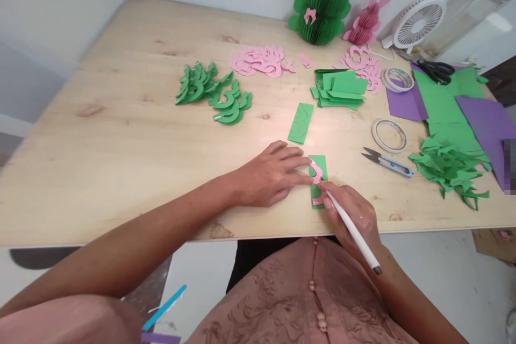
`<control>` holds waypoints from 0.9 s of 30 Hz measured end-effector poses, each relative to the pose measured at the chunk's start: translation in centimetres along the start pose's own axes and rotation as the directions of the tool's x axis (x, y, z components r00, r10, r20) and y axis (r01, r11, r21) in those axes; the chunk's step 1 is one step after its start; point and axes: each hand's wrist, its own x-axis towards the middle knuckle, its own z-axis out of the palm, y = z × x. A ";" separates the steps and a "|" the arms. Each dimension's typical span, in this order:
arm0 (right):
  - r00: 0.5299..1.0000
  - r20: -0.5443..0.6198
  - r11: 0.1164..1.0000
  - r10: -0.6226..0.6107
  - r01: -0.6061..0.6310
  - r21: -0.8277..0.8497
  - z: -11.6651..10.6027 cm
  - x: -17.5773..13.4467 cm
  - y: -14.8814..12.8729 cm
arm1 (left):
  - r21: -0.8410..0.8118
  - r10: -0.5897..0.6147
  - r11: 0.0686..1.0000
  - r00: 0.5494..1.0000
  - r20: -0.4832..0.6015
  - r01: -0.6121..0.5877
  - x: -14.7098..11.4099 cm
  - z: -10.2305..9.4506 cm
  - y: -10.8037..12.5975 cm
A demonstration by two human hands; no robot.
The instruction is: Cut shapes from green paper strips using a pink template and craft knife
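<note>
Near the table's front edge lies a green paper strip (319,160) with a pink paper cutout (316,170) on top of it. My left hand (268,174) rests flat with its fingers apart, the fingertips pressing on the cutout's left side. In my right hand (355,215) is a white pen (355,234), its tip at the cutout's edge. Part of the strip is hidden by my right fingers. Just above sits another green paper piece (300,123) with a curved outline drawn on it.
Green cutouts (229,99), pink cutouts (260,61) and folded green paper (342,88) lie farther back. Thread snips (387,162), a tape roll (389,135), green scraps (445,166) and black scissors (437,71) are at right. Two paper rabbits (326,5) and a fan (419,24) stand behind.
</note>
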 end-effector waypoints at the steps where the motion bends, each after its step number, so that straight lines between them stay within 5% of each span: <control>1: 1.000 -0.011 1.000 0.002 -0.002 0.002 -0.1 0.0 0.0 | -0.001 -0.002 1.000 1.000 -0.002 0.002 0.0 0.0 0.0; 27: 0.997 -0.034 0.989 -0.071 0.066 -0.134 0.5 -0.7 0.6 | -0.037 -0.016 0.999 1.000 0.003 0.016 0.1 -0.1 0.0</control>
